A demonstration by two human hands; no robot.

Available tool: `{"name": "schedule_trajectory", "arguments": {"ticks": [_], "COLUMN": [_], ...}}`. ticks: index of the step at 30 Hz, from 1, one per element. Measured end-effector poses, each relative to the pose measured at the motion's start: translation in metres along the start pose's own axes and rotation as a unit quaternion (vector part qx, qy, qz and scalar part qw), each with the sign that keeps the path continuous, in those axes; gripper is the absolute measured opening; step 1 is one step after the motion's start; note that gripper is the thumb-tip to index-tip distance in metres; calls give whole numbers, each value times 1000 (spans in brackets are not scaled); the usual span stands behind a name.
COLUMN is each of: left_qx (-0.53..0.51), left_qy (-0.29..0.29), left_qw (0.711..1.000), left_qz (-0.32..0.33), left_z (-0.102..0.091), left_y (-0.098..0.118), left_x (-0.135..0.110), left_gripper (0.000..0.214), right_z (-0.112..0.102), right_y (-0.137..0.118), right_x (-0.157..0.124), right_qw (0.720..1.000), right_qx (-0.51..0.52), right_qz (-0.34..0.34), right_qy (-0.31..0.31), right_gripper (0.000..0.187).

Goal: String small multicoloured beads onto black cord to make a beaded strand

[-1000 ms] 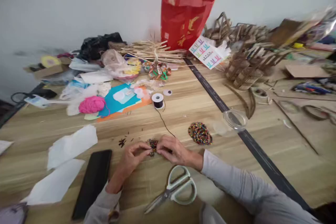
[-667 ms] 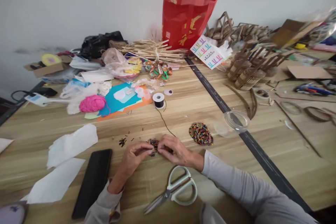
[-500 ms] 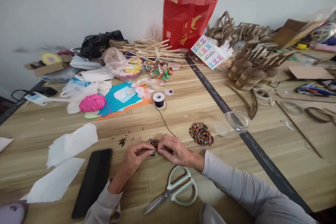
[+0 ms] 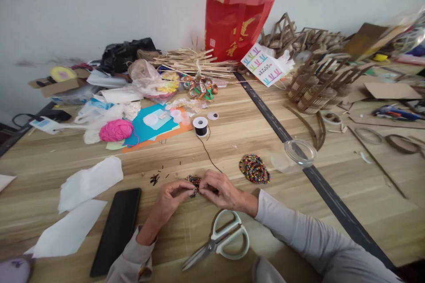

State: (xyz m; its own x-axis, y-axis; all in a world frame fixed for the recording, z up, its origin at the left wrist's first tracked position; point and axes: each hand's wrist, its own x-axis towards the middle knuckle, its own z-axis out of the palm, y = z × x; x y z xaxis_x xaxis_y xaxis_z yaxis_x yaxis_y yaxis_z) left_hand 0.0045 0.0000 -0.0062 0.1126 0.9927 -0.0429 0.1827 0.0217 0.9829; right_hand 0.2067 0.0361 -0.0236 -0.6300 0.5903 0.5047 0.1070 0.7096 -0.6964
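Observation:
Fingertip to fingertip, both my hands work over a small pile of dark and coloured beads [image 4: 193,180] on the wooden table. My left hand [image 4: 169,199] is closed in a pinch on a tiny bead, mostly hidden by the fingertips. Thin black cord [image 4: 209,155] runs from a white spool [image 4: 200,127] down to my right hand [image 4: 221,189], which is pinched shut on it; the cord's end is too small to make out. Right of the hands lies a coil of multicoloured beads [image 4: 255,169]. Scissors with pale green handles [image 4: 230,235] lie just below my right hand.
A black phone [image 4: 116,232] and white paper pieces [image 4: 91,183] lie at left. Short black bits [image 4: 154,179] are near my left hand. Behind are pink yarn [image 4: 116,130], a red bag [image 4: 237,22] and small woven baskets [image 4: 315,95]. A clear round lid [image 4: 300,152] lies right.
The hands keep the same pinched pose over the beads, with barely any movement. The view has shifted very slightly.

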Motion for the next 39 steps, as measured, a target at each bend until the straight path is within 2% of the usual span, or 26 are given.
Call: {"name": "schedule_trajectory", "arguments": {"ticks": [39], "left_qx": [12], "left_qy": [-19], "left_qw": [999], "left_qz": [27], "left_z": [1], "left_y": [-4], "left_x": [-1], "left_gripper": [5], "right_z": [-1], "right_y": [-1], "right_x": [1], "right_qw": [1000], "right_qx": [-12], "right_qz": [-2], "right_qy": [-20], "right_gripper": [10]}}
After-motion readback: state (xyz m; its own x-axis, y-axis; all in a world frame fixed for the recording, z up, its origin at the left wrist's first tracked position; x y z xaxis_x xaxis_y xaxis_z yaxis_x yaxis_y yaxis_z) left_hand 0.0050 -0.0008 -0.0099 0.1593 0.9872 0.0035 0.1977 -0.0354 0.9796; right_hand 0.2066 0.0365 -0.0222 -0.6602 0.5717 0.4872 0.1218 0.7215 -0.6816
